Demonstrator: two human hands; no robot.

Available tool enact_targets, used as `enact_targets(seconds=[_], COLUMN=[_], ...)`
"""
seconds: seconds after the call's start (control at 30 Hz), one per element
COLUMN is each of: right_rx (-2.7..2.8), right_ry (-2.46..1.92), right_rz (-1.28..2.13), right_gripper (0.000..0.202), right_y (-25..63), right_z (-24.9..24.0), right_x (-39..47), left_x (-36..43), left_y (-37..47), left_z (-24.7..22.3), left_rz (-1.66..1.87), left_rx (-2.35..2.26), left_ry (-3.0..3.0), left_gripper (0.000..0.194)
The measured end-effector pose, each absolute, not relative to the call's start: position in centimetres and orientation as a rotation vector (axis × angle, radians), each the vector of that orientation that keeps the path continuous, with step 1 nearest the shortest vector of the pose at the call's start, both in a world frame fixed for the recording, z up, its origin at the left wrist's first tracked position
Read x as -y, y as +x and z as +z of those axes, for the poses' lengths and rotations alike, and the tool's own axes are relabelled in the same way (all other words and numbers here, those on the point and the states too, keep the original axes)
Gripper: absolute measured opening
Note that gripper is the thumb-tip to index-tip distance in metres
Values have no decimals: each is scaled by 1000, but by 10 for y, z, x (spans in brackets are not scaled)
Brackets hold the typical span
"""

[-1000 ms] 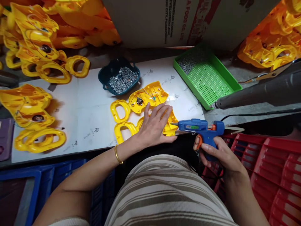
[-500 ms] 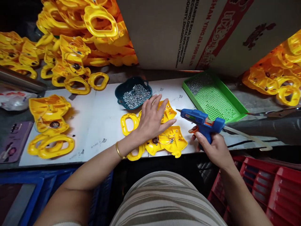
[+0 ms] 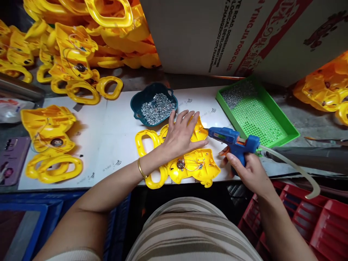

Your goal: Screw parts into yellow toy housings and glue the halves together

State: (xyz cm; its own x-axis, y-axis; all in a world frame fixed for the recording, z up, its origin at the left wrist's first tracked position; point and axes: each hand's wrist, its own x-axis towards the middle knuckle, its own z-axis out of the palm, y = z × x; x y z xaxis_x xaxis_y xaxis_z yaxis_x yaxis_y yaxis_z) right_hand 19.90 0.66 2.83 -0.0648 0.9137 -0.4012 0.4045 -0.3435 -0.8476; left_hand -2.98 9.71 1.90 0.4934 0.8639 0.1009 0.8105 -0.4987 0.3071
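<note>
In my right hand (image 3: pixel 248 170) is a blue hot glue gun (image 3: pixel 231 139), its nozzle pointing left at the edge of the far yellow plastic shell (image 3: pixel 199 132). A pale glue stick (image 3: pixel 296 167) curves out of its back. My left hand (image 3: pixel 181 134) lies over that shell with fingers stretched out, hiding much of it; whether the palm touches it I cannot tell. Closer to me lies a second yellow shell (image 3: pixel 206 165), open side up, with thin wires and a round dark part inside. Both shells have ring-shaped handles at their left ends.
Behind my left hand stands a dark teal bowl (image 3: pixel 136 105) of small screws. A green perforated tray (image 3: pixel 285 134) with more screws is at right. Yellow shells (image 3: pixel 49 127) lie at left beside a purple phone (image 3: pixel 13 159). A big carton (image 3: pixel 187 36) stands behind.
The glue gun's nozzle has come up to the far shell's right edge. My left hand remains spread over the shell. The camera view has shifted slightly.
</note>
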Motion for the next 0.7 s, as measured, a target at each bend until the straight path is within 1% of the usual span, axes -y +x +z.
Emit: enact_targets(seconds=[0.1,0.3,0.7], right_rx=[1443,1509,1613], right_ry=[-1710,-1682,-1794], right_rz=[1392,1415,1349], right_gripper=[47,44,45], right_y=[199,199,204], right_z=[30,33,31], right_x=[-9,-12,-12], left_x=[-97,-96,-97], left_y=[-29,-30,-31], left_z=[15,9,9], left_rz=[391,442,452], left_rx=[-1449,-1429,-1410], left_ry=[2532,2560,2578], left_gripper=[83,87,84])
